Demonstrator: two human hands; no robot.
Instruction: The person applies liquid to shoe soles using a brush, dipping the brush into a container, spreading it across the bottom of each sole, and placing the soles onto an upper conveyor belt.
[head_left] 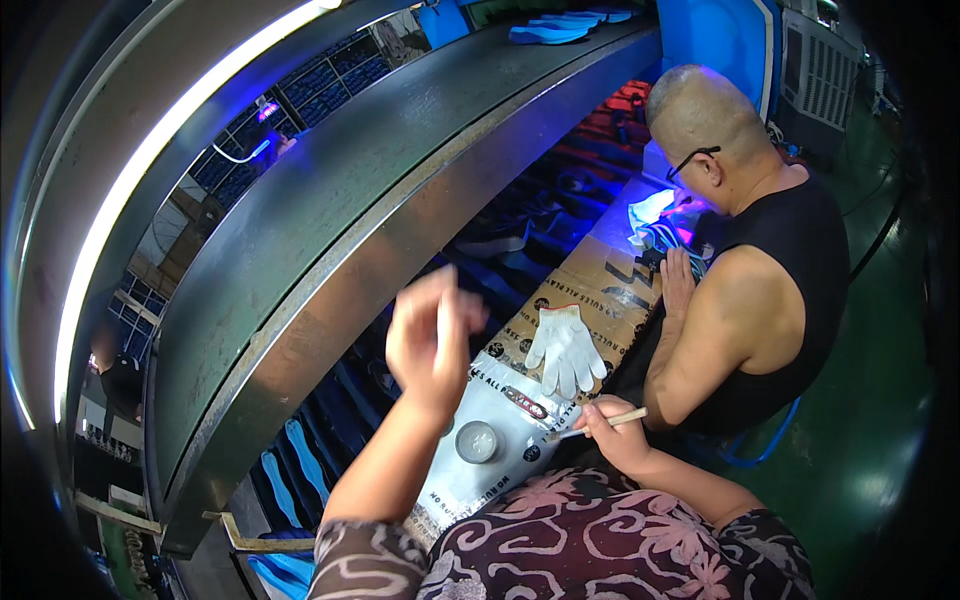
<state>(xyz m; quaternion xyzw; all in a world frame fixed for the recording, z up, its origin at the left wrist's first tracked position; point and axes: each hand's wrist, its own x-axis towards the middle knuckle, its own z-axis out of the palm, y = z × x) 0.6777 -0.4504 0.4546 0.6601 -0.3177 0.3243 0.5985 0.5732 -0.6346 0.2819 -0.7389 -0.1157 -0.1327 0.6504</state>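
My right hand [612, 436] is closed on a thin brush with a pale wooden handle [630, 416]; its tip points left, low over the cardboard-topped work surface [575, 278]. Raised beside the conveyor edge, my left hand [428, 335] is smeared by motion, and whether its fingers hold anything does not show. Between my forearms a small round grey cup [477, 442] with some liquid in it stands on the plastic-covered part of the surface. A red-handled tool [525, 403], perhaps a cutter, lies just beyond the cup. Farther off rests a white knit glove [567, 350], fingers toward me.
A co-worker [745, 280] in a black sleeveless top sits close on the right, handling a shoe part [663, 238] under violet light. The green conveyor belt [330, 190] curves along the left, carrying blue soles [560, 28] at its far end. More blue soles [305, 455] lie below it.
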